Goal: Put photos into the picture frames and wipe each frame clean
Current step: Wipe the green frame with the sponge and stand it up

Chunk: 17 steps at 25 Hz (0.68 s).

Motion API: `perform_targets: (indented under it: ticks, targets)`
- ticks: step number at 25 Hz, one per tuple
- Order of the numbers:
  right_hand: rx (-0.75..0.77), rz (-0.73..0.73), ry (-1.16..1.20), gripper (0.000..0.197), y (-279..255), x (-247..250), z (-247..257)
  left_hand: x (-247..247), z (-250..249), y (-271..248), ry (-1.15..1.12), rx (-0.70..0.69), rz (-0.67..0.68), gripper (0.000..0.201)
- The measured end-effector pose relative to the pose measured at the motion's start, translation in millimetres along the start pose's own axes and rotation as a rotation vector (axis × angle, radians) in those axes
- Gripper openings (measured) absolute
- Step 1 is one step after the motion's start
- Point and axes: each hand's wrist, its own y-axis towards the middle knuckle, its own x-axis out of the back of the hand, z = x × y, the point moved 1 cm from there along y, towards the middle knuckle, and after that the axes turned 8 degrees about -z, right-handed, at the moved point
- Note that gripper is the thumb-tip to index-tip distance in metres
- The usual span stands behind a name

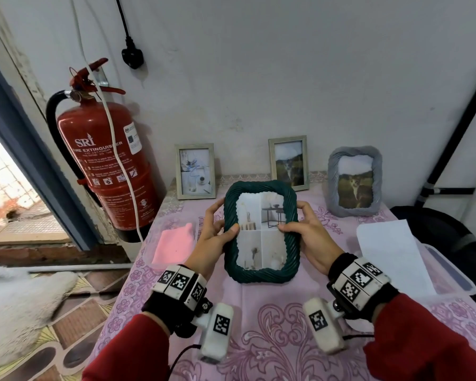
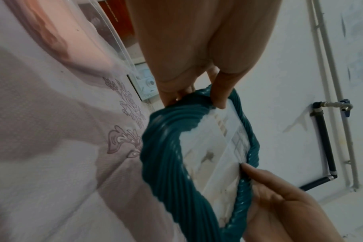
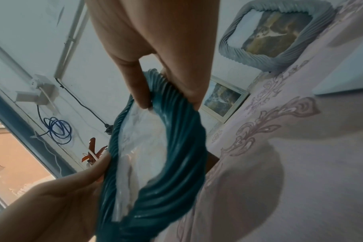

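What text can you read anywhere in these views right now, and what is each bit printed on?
"SRI": white brand lettering on the red fire extinguisher.
"FIRE EXTINGUISHER": line beneath it, partly crossed by the white cord.
Numbered instructions and white stickers on the extinguisher: too small to read.
Wrist bands: only black-and-white square code markers, no words.
Green frame in both hands, and the frames behind it: no lettering visible.

4 picture frames (image 1: 261,232) stand or are held above 1 table (image 1: 275,320). There are 2 hands (image 1: 212,237), 1 pink cloth (image 1: 175,244) and 1 fire extinguisher (image 1: 107,163).
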Motion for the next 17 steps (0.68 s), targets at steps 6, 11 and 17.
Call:
perform_targets:
  ticks: [6, 11, 17]
  targets:
    - [0.039, -0.034, -0.096, 0.043, 52, -13, 8, 1, -7, 47, 0.014, -0.038, -0.062, 0.057]
    - [0.057, -0.061, -0.117, 0.046, 113, -28, 11, -2, -10, 108, 0.048, -0.091, -0.121, 0.059]
    - [0.055, -0.058, -0.127, 0.048, 178, -36, 13, -5, -2, 176, 0.095, -0.102, -0.204, 0.059]
